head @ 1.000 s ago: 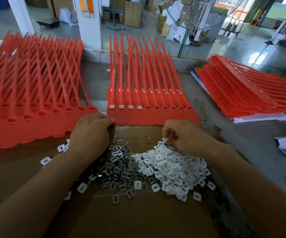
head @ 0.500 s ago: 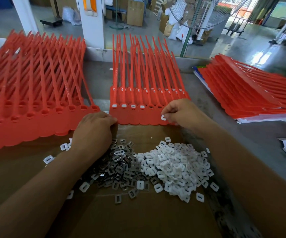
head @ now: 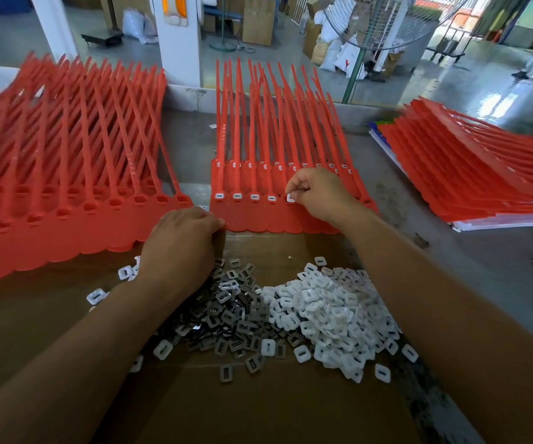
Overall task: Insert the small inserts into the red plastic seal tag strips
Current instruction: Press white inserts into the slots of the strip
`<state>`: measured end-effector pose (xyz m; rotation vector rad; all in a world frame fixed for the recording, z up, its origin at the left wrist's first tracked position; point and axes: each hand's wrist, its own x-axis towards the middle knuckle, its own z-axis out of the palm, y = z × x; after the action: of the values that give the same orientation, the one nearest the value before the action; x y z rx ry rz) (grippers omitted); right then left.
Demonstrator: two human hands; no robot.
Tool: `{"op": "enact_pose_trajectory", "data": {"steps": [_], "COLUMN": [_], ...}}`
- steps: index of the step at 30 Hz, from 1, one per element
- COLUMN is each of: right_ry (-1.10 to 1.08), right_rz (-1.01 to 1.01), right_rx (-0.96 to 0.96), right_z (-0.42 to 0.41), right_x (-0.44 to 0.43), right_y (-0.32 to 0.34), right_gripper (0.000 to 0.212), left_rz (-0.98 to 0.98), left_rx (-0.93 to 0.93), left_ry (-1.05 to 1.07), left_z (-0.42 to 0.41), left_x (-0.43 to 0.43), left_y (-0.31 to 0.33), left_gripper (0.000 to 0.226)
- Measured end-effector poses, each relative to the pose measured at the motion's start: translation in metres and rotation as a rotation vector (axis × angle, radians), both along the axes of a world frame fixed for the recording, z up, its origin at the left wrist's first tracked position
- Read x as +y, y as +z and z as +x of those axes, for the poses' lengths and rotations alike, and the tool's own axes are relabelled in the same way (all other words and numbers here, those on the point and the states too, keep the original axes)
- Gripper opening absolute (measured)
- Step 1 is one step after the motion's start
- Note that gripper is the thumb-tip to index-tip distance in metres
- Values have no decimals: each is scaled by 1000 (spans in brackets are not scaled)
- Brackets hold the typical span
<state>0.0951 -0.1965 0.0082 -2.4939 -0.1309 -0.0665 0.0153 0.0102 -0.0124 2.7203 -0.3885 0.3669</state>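
Pinching a small white plastic insert (head: 290, 197) at a socket of the middle red plastic seal tag sheet (head: 258, 219), the right hand (head: 321, 197) closes thumb and forefinger on it. At the sheet's near edge the left hand (head: 181, 245) curls, grip unclear, above grey metal clips (head: 226, 309).

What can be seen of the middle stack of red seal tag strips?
The middle stack of red strips looks like glossy moulded plastic. Flat tag heads, joined side by side with a scalloped near edge, face the person; thin tails point away. It lies flat on the grey table, its near edge at the cardboard. Four seated inserts fill the leftmost sockets of the top strip; the right hand pinches a white insert at the fifth. The left hand is at its near left corner.
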Motion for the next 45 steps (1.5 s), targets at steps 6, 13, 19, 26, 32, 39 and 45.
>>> {"op": "enact_pose_trajectory", "data": {"steps": [6,13,19,26,32,39,45], "right_ry": [-28,-47,-101,-174,-232,-172,-107], "right_rz": [-47,-81,20,-58,-68,-68,10], "right_rx": [-11,-55,-75,51,121,40,-32], "right_z": [5,4,3,11,19,9,3], "right_x": [1,4,3,6,8,5,-1], "right_y": [-4,-8,-8,2,4,0,-10], "right_gripper": [14,14,13,9,6,18,29], "left_rz": [-5,-4,0,-3,5,-1,9], "left_rx": [-3,-14,-19,-22,-27,-24,-21], "left_ry": [8,10,4,-3,-1,9,5], "left_z": [1,0,0,-1,-1,-2,-1], "left_x": [-1,-2,-2,-3,-2,-3,-2], "left_y": [0,-1,-2,-2,-2,0,-1], "left_gripper": [34,35,35,32,33,35,37]}}
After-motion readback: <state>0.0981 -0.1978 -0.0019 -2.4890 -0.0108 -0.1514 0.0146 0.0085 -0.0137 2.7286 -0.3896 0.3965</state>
